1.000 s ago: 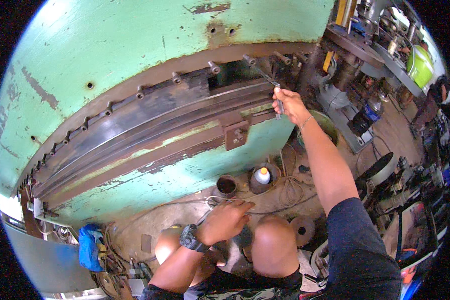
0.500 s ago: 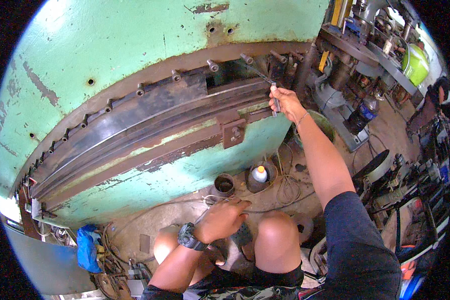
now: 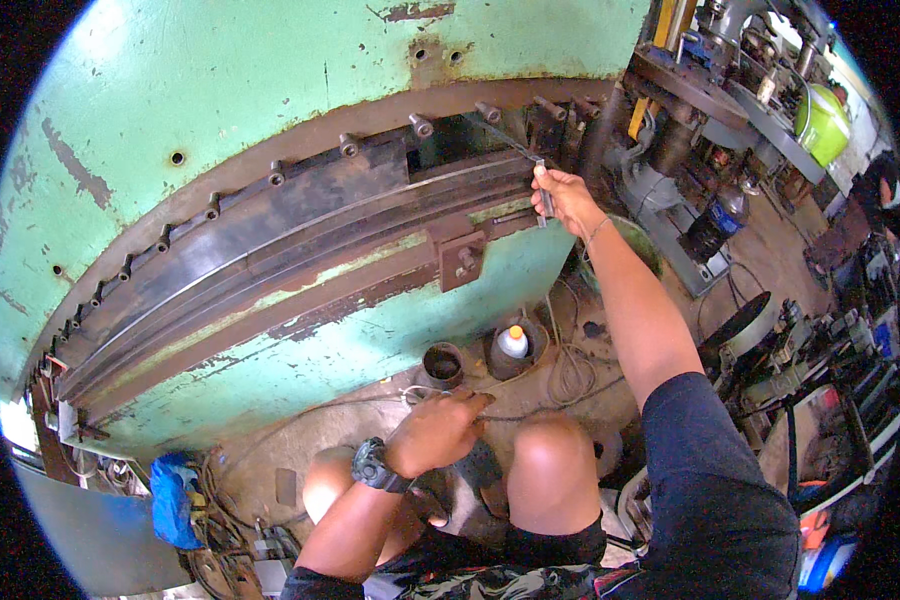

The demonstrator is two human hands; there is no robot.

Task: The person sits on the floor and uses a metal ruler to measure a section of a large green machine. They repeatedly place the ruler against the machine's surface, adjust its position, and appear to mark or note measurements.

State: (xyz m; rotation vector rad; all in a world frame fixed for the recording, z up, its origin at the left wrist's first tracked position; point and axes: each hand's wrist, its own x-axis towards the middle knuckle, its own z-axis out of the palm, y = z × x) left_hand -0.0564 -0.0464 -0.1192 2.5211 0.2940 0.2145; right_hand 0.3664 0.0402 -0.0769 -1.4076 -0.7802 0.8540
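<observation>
My right hand [image 3: 564, 197] is raised by the right end of a green metal machine [image 3: 220, 110]. Its fingers pinch a slim metal tool [image 3: 543, 201]. A thin dark shaft runs from these fingers up to the left, toward a bolt [image 3: 487, 112] in the row along the brown rail. Whether the shaft's tip sits in the bolt head cannot be made out. My left hand [image 3: 438, 432], with a black watch on the wrist, hangs above my knees. Its index finger points right, the others curl loosely below, and no object shows in it.
On the floor by the machine stand a dark metal cup [image 3: 442, 366] and a white bottle with an orange cap [image 3: 513, 342] inside a round container. Cables [image 3: 570, 378] lie nearby. Machine parts and a dark bottle [image 3: 715, 228] are at right; a blue bag [image 3: 176, 500] lies at left.
The whole view has shifted slightly. My right hand keeps the tool at the same bolt, and my left hand stays over my knees.
</observation>
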